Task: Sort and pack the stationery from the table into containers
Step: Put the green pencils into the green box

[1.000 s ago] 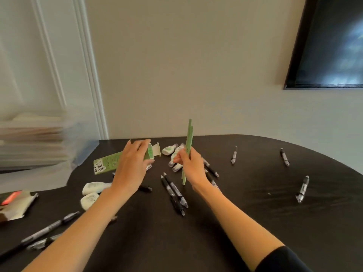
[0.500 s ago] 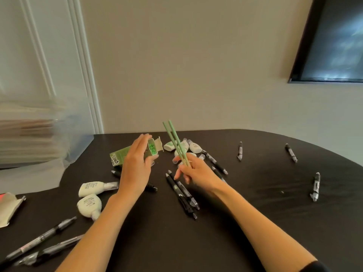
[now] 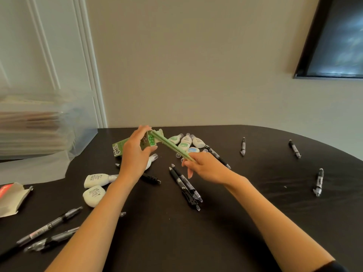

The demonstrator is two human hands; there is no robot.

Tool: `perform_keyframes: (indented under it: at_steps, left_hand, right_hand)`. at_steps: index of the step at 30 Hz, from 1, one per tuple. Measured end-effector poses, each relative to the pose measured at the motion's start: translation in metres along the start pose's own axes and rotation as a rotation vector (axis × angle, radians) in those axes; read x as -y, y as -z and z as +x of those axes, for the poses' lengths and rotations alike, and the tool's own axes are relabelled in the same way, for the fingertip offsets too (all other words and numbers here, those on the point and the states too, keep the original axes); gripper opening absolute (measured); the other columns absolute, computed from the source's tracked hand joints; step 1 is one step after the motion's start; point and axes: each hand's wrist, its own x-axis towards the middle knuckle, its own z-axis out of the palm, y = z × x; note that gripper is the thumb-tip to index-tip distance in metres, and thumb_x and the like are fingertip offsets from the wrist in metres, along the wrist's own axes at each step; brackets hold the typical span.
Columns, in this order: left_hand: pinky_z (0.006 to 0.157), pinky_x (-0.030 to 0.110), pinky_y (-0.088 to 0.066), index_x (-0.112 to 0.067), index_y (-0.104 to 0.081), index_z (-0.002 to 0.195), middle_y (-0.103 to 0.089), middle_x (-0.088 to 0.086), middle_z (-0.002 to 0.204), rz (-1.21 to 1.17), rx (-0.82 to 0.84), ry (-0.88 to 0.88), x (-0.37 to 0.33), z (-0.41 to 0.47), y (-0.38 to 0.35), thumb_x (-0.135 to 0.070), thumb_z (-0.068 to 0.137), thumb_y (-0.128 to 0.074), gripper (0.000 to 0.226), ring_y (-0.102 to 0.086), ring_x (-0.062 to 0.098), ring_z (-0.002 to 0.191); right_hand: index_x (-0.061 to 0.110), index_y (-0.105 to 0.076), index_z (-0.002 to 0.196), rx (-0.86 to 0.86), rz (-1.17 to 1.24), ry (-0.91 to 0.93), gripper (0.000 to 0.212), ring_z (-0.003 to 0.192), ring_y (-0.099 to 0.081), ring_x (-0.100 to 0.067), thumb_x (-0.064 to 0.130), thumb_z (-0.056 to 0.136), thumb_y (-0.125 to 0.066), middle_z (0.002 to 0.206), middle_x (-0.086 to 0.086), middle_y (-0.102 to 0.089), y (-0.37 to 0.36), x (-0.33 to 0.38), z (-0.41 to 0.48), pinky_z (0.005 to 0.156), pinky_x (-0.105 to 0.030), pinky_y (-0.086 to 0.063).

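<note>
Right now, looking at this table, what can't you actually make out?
Head view only:
- Print on the green box: mostly covered by the left hand gripping it.
- How many green pencils the right hand pinches: they overlap, too thin to count.
- Contents of the clear bin: blurred.
- Red and cream carton: cut off by the left edge.
- Black pen: its middle hidden under the left wrist.

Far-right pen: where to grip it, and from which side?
Mid-barrel of the pen, probably from above, pinching across its left and right sides. It lies flat on the table, running near to far, with bare surface either side. The right hand is nearer but holds pencils.
</note>
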Motion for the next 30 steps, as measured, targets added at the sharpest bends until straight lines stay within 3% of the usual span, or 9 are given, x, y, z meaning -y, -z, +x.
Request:
perform_keyframes:
  at_steps: [5, 10, 12, 15, 18, 21, 25, 28, 30]
  left_hand:
    - [0.094, 0.015, -0.032, -0.011, -0.053, 0.127, -0.052, 0.003, 0.131, 0.022, 0.061, 0.001, 0.0, 0.002, -0.001, 0.004, 0.08, -0.065, 0.051, -0.044, 0.006, 0.11]
    - [0.095, 0.019, -0.033, -0.011, -0.051, 0.129, -0.052, 0.003, 0.129, 0.073, 0.129, -0.027, 0.003, 0.003, -0.003, 0.003, 0.08, -0.065, 0.052, -0.047, 0.014, 0.116]
    - [0.097, 0.023, -0.035, -0.011, -0.051, 0.129, -0.052, 0.004, 0.129, 0.105, 0.139, -0.029, 0.005, 0.003, -0.005, 0.002, 0.081, -0.065, 0.052, -0.047, 0.017, 0.118]
    - [0.1, 0.028, -0.036, -0.011, -0.05, 0.13, -0.052, 0.005, 0.129, 0.136, 0.101, -0.049, 0.005, 0.0, -0.008, 0.001, 0.081, -0.065, 0.052, -0.048, 0.02, 0.12]
    - [0.105, 0.034, -0.037, -0.009, -0.05, 0.131, -0.052, 0.006, 0.129, 0.137, 0.05, -0.065, 0.004, -0.002, -0.009, 0.001, 0.082, -0.064, 0.052, -0.047, 0.022, 0.12]
    - [0.11, 0.044, -0.03, -0.011, -0.051, 0.13, -0.054, 0.005, 0.128, 0.198, 0.091, -0.105, 0.0, -0.002, -0.011, -0.004, 0.082, -0.065, 0.05, -0.046, 0.022, 0.121]
    - [0.116, 0.04, -0.017, -0.012, -0.051, 0.129, -0.054, 0.002, 0.126, 0.239, 0.155, -0.171, -0.009, -0.006, -0.019, -0.011, 0.084, -0.065, 0.048, -0.046, 0.019, 0.119]
    - [0.114, 0.041, -0.021, -0.011, -0.051, 0.129, -0.054, 0.003, 0.126, 0.22, 0.105, -0.187, -0.013, -0.005, -0.021, -0.013, 0.083, -0.067, 0.049, -0.047, 0.021, 0.119]
    - [0.111, 0.044, -0.028, -0.01, -0.052, 0.128, -0.054, 0.005, 0.125, 0.199, 0.081, -0.18, -0.013, -0.005, -0.019, -0.012, 0.082, -0.068, 0.05, -0.048, 0.023, 0.118]
  right_hand:
    - [0.023, -0.033, 0.064, 0.029, -0.314, -0.055, 0.036, 0.071, -0.046, -0.021, 0.017, 0.099, -0.04, 0.087, -0.016, -0.058, 0.013, 0.004, 0.0, 0.065, -0.031, -0.038]
    - [0.02, -0.032, 0.067, 0.079, -0.58, -0.139, 0.034, 0.077, -0.041, -0.026, 0.017, 0.1, -0.036, 0.081, -0.003, -0.038, 0.035, 0.018, -0.004, 0.067, -0.032, -0.031]
    - [0.009, -0.051, 0.091, 0.101, -0.65, -0.14, 0.019, 0.086, -0.047, -0.029, 0.015, 0.1, -0.036, 0.099, -0.014, -0.048, 0.042, 0.026, -0.002, 0.071, -0.032, -0.033]
    - [0.003, -0.049, 0.117, 0.088, -0.763, -0.131, 0.025, 0.095, -0.051, -0.029, 0.007, 0.098, -0.034, 0.117, -0.015, -0.051, 0.055, 0.046, -0.002, 0.072, -0.032, -0.035]
    - [0.003, -0.05, 0.116, 0.044, -0.872, -0.091, 0.028, 0.086, -0.045, -0.025, -0.001, 0.094, -0.033, 0.116, -0.014, -0.053, 0.062, 0.064, -0.007, 0.07, -0.03, -0.032]
    - [0.004, -0.051, 0.118, 0.018, -1.021, -0.034, 0.03, 0.102, -0.054, -0.028, -0.003, 0.093, -0.036, 0.117, -0.012, -0.054, 0.057, 0.075, -0.006, 0.071, -0.029, -0.034]
    - [0.008, -0.054, 0.116, -0.051, -1.158, 0.084, 0.027, 0.105, -0.056, -0.024, 0.002, 0.093, -0.042, 0.099, -0.004, -0.056, 0.048, 0.084, 0.003, 0.074, -0.028, -0.034]
    - [0.013, -0.054, 0.113, -0.137, -1.181, 0.133, 0.021, 0.105, -0.054, -0.023, 0.009, 0.094, -0.045, 0.108, -0.003, -0.057, 0.042, 0.089, 0.009, 0.088, -0.029, -0.035]
    - [0.017, -0.054, 0.103, -0.208, -1.145, 0.143, 0.013, 0.094, -0.051, -0.023, 0.01, 0.093, -0.048, 0.094, -0.002, -0.055, 0.043, 0.09, 0.011, 0.086, -0.03, -0.035]
